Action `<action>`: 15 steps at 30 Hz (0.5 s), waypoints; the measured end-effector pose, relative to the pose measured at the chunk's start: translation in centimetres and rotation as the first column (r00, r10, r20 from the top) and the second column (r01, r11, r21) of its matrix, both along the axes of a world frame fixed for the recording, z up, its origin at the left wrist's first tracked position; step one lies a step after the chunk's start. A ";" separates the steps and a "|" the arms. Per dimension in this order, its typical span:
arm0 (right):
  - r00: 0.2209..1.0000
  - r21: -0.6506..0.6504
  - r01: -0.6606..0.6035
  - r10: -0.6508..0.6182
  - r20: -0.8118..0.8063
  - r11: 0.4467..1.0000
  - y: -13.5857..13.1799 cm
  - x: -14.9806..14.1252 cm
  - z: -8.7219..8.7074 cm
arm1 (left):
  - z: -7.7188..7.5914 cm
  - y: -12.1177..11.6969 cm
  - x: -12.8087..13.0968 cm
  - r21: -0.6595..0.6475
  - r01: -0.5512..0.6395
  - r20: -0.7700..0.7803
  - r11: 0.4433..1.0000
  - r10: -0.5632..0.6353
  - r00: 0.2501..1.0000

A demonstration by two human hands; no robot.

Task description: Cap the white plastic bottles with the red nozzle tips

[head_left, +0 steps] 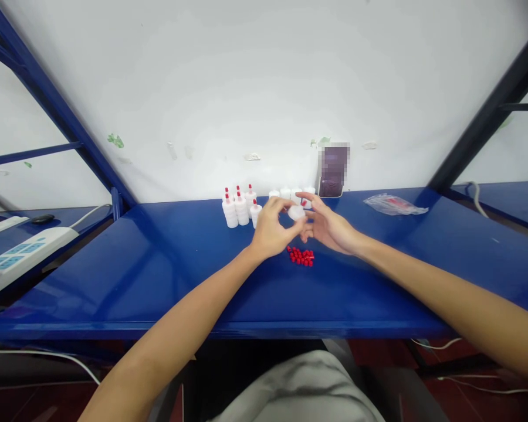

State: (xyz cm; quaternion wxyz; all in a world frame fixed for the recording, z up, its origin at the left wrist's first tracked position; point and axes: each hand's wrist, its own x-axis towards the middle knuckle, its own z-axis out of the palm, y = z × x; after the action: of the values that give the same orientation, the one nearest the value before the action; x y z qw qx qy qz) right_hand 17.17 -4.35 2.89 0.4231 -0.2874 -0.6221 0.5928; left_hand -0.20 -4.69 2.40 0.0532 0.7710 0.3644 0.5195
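White bottle [296, 213] pinched in my left hand [270, 230], right hand [330, 227] half open (hold unclear); if either dips, red caps [301, 257] could scatter toward the table's front edge [264, 329]

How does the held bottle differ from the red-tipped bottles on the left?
The held bottle is off the table, gripped in the left hand; the red-tipped bottles stand on it. The held bottle looks tilted, the red-tipped bottles upright. Both have white bodies.
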 end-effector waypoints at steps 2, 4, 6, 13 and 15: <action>0.984 0.104 0.124 -0.136 0.118 0.987 1.2 0.9 -0.6 | 0.6 0.6 -1.6 0.058 -0.173 0.014 0.983 0.172 0.985; 0.924 0.240 0.211 -0.274 0.267 0.947 2.4 2.1 -1.0 | 1.1 1.2 -3.4 0.019 -0.339 -0.008 0.941 0.339 0.941; 0.854 0.294 0.311 -0.402 0.331 0.904 3.4 3.3 -1.3 | 1.5 1.7 -4.8 -0.085 -0.430 -0.091 0.899 0.423 0.901; 0.623 0.388 0.564 -0.684 0.379 0.729 5.1 5.1 -1.6 | 0.9 2.2 -5.6 -0.202 -0.559 -0.255 0.804 0.507 0.823; 0.591 0.404 0.563 -0.693 0.414 0.721 5.3 5.1 -1.8 | 0.6 2.2 -5.3 -0.214 -0.581 -0.289 0.785 0.517 0.806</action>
State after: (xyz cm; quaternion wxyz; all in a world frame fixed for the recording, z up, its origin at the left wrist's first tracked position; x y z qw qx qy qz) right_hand 22.31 0.90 1.09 0.4435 -0.5923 -0.6351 0.2215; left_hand -5.52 -2.54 3.04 -0.0273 0.6654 0.6501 0.3659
